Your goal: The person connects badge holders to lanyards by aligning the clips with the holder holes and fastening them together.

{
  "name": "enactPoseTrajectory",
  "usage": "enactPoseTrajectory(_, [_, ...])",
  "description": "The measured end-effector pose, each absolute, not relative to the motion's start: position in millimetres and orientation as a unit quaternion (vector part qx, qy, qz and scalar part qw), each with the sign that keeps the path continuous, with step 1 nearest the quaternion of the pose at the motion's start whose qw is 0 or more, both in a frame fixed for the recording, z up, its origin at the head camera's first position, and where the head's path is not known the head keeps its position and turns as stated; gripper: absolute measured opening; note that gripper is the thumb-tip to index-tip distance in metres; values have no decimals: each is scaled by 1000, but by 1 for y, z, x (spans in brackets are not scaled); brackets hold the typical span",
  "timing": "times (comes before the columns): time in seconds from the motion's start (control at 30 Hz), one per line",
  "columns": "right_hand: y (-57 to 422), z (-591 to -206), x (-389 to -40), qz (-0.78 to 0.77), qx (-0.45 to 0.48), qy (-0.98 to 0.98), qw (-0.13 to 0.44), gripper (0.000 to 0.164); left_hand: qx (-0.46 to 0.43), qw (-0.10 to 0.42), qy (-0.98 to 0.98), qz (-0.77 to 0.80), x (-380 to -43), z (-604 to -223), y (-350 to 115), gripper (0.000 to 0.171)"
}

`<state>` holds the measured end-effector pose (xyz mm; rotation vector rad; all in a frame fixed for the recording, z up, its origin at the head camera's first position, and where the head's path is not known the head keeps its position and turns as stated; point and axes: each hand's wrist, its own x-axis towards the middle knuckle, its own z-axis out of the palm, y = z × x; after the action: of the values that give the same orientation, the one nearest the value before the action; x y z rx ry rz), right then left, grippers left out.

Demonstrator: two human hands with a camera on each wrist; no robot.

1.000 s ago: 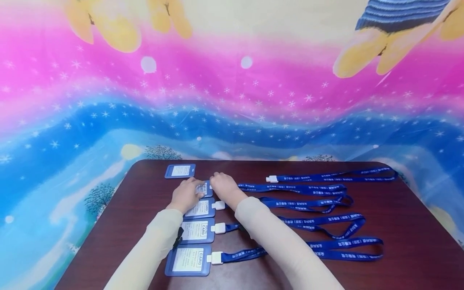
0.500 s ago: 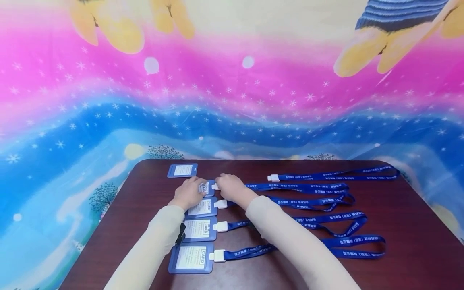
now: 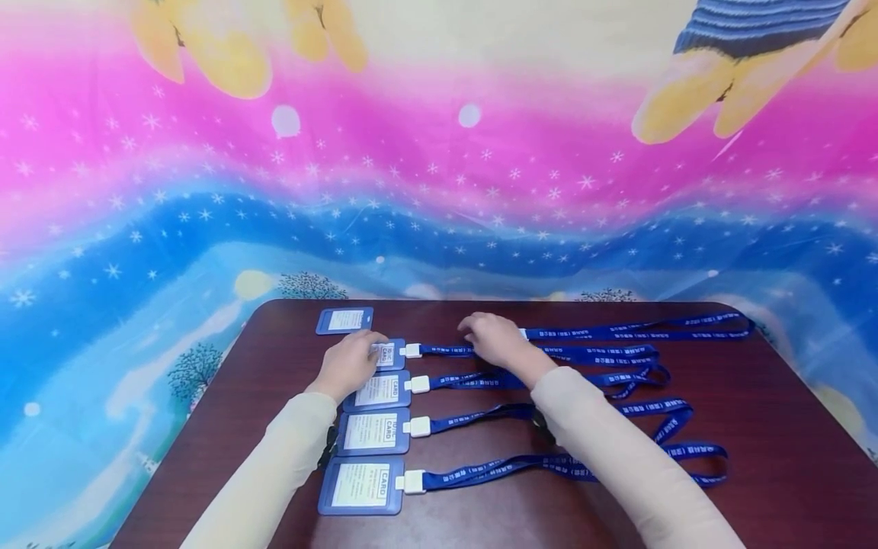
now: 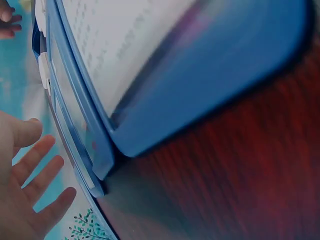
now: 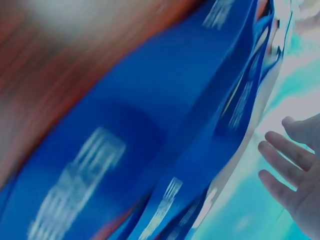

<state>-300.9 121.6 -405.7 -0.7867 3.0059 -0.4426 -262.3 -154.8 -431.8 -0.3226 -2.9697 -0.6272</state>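
My left hand (image 3: 348, 361) is over the left part of the farthest badge holder (image 3: 389, 354) in a column. The left wrist view shows its fingers (image 4: 46, 175) spread and loosely bent, gripping nothing. My right hand (image 3: 495, 337) is over the blue lanyards, near the white clip (image 3: 524, 334) of the farthest lanyard (image 3: 638, 332) and hiding most of that clip. Its fingers are loosely extended in the right wrist view, where a nearer lanyard (image 5: 150, 95) fills the middle. A white clip (image 3: 413, 350) joins the badge holder beside my left hand to its lanyard.
Several blue badge holders with cards line up toward the near side, the nearest badge holder (image 3: 360, 486) included, each clipped to a lanyard stretching right. A separate badge holder (image 3: 345, 320) lies at the table's far left. The brown table (image 3: 768, 457) meets a printed cloth (image 3: 439, 191) behind.
My right hand has left the white clip by the farthest badge holder in the column and moved right toward the farthest lanyard's clip. My left hand has stayed over the badge holder.
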Motion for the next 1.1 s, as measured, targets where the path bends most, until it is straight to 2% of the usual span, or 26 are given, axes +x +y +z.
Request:
enactPoseTrajectory(0.23, [157, -408, -308, -143, -224, 964, -16, 24, -112, 45, -974, -192, -261, -431, -158, 26])
enactPoseTrajectory(0.7, [201, -425, -315, -117, -156, 981, -15, 25, -107, 47, -976, -183, -260, -438, -168, 24])
enactPoseTrajectory(1.1, [200, -424, -321, -143, -90, 986, 13, 21, -88, 83, -975, -188, -266, -442, -185, 25])
